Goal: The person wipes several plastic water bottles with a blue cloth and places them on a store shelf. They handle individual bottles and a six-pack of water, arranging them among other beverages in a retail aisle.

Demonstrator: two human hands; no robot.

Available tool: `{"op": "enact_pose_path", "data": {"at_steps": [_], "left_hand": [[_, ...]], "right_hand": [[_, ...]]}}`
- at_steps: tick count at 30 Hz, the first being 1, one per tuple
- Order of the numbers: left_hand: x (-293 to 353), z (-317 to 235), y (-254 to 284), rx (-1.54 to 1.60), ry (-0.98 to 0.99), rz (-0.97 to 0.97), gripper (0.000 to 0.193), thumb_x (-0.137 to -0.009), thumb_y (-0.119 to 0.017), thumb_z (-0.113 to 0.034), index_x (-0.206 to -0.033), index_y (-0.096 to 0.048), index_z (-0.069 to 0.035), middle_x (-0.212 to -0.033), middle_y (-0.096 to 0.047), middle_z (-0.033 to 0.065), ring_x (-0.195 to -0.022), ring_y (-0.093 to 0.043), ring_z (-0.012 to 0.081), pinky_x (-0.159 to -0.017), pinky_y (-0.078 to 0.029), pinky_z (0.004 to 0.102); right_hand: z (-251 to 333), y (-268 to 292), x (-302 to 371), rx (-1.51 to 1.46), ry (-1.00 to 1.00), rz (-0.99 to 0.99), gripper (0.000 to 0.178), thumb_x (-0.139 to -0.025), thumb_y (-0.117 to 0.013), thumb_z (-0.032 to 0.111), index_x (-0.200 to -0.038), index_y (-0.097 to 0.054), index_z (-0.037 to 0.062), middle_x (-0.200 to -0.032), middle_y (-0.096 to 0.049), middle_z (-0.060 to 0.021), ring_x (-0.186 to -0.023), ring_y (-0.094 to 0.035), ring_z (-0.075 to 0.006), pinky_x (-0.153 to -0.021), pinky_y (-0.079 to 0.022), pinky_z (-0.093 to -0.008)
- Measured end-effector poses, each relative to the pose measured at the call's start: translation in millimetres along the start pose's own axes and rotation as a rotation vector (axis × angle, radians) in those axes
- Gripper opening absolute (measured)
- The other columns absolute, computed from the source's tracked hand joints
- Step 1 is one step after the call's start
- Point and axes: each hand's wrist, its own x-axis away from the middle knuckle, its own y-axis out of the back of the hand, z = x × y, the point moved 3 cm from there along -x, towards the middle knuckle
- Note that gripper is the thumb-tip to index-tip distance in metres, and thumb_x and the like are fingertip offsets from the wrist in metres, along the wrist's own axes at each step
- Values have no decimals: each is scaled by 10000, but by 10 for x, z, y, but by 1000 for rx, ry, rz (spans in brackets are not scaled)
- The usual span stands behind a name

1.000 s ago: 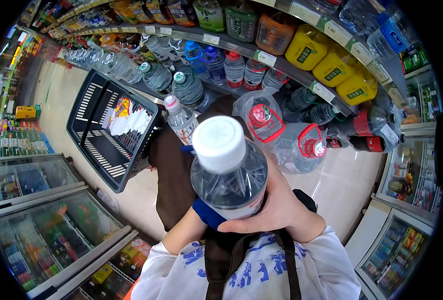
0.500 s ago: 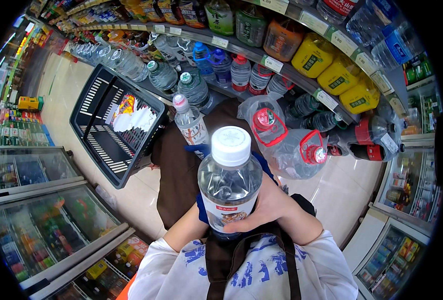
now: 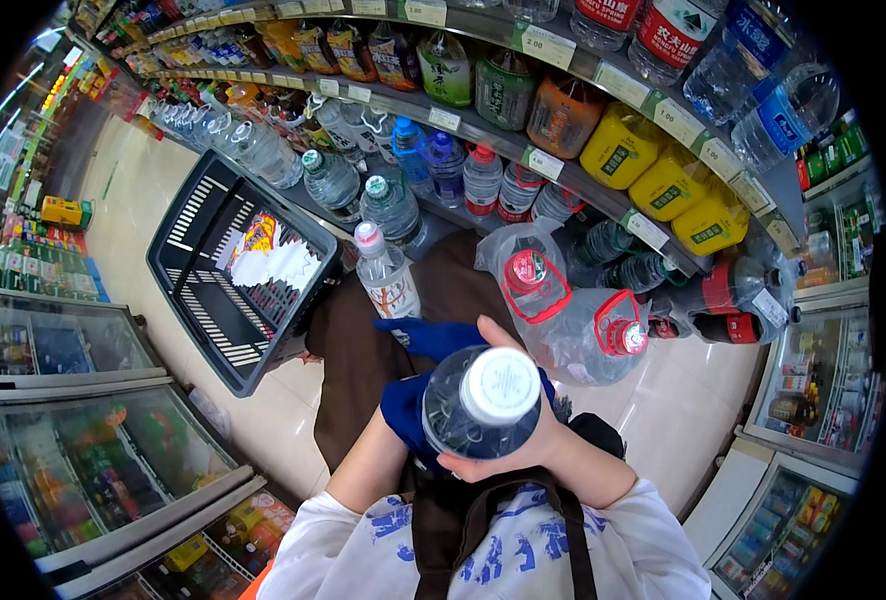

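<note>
A clear water bottle [image 3: 455, 428] with a white cap stands tilted in front of my chest, its cap toward me. My bare right hand [image 3: 525, 440] is closed round its right side, thumb across the near side. My left hand [image 3: 408, 412], in a blue glove, presses against the bottle's left side and partly passes behind it; most of its fingers are hidden. Blue glove fabric also shows beyond the bottle, overlapping the foot of a smaller bottle [image 3: 387, 272] with a pink cap. That bottle is by the brown apron [image 3: 348, 375] over my lap.
A dark shopping basket [image 3: 191, 330] on the floor to my left holds a colourful packet [image 3: 260, 236]. Large jugs [image 3: 588, 345] with red handles stand ahead to the right. Bottle shelves [image 3: 483, 135] curve across the far side. Glass-topped freezers [image 3: 93, 460] line the left.
The white-capped bottle has tilted toward me and shifted slightly right, with my right hand still round it. More of the blue glove shows beyond it. The view has shifted slightly.
</note>
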Motion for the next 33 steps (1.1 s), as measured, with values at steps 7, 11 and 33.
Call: {"op": "enact_pose_path", "data": {"at_steps": [7,11,33], "left_hand": [[-24,-35,20,-104,-19,-62,438,-738,-566,-316,-1083,-471,-64,-1014,-538,124,-910,-528,264,-777,-422,350],[-79,10,-41,-248,-76,-174,437,-742,-560,-320,-1085,-470,-64,-1017,-537,125,-913,-526,264,-780,-421,351],[-15,112,-297,-518,-233,-264,435,-768,-530,-343,-1099,-465,-67,-1032,-531,126,-930,-518,259,-798,-416,355]], "right_hand": [[-2,7,5,98,100,-109,1009,-476,-777,247,-1252,-199,-43,-1162,-424,-197,-1034,-482,-268,-874,-372,-328],[-238,110,-84,-466,-178,-279,790,-612,-730,168,-1207,-236,7,-1078,-454,-94,-976,-479,-180,-815,-409,-320],[-654,209,-329,-1458,-907,-298,473,-818,-423,444,-943,-559,8,-849,-601,-146,-735,-604,-233,-626,-508,-329]]}}
